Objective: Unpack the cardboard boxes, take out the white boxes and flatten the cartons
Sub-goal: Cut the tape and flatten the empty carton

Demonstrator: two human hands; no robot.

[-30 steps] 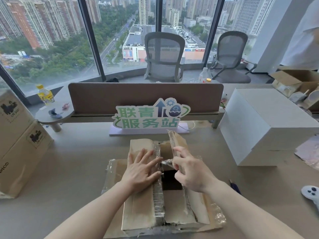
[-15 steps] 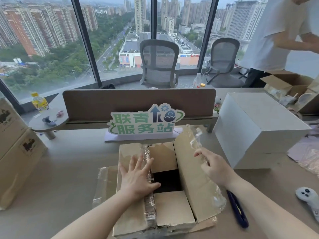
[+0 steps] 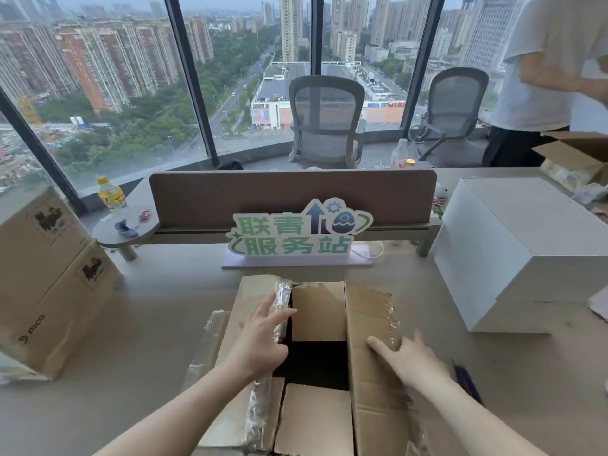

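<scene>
A brown cardboard carton [image 3: 319, 312] lies on the desk right in front of me with its top flaps spread and a dark opening in the middle. My left hand [image 3: 263, 340] rests flat on the left flap, fingers straight along the crinkled tape strip [image 3: 283, 297]. My right hand [image 3: 409, 357] lies on the right flap [image 3: 368, 311], fingers stretched out and pressing it outward. Two stacked white boxes [image 3: 513, 255] stand at the right of the desk. What is inside the carton is too dark to make out.
Two stacked brown cartons [image 3: 49, 278] stand at the left. A green sign [image 3: 296, 232] and a desk divider [image 3: 289, 195] are behind the carton. A dark blue tool [image 3: 467, 380] lies by my right wrist. A person [image 3: 546, 77] stands at the far right beside an open carton [image 3: 579, 153].
My right hand pulled the right flap up and over, then pushed it down flat to the outside. My left hand stayed on the left flap. The view tilted upward slightly.
</scene>
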